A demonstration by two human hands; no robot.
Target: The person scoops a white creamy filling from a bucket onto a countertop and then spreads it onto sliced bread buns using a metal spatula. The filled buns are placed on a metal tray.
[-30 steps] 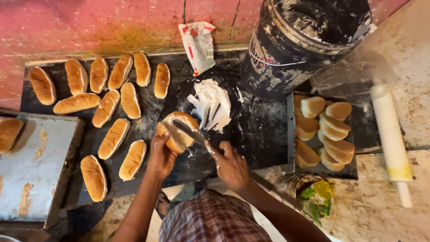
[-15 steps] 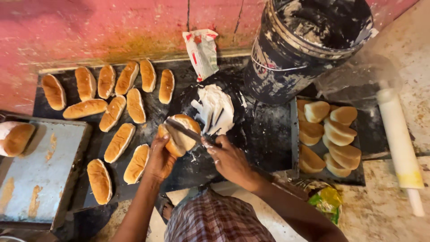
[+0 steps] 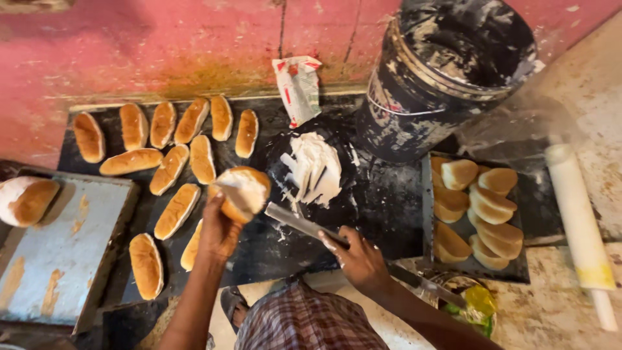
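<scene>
Near the centre of the frame, the left hand [image 3: 219,232] has its grip closed around a split golden bread roll [image 3: 241,192] whose cut face is coated with white cream. Just right of it, the right hand [image 3: 359,259] grips a long flat metal knife [image 3: 299,223], its blade pointing up-left toward the roll. Above the blade, a mound of white cream [image 3: 314,168] sits on the dark tabletop [image 3: 382,201]. Whole oblong rolls [image 3: 170,170] lie in rows at left. A dark smeared bucket [image 3: 447,71] stands at upper right, above a metal tray of filled rolls [image 3: 479,207].
</scene>
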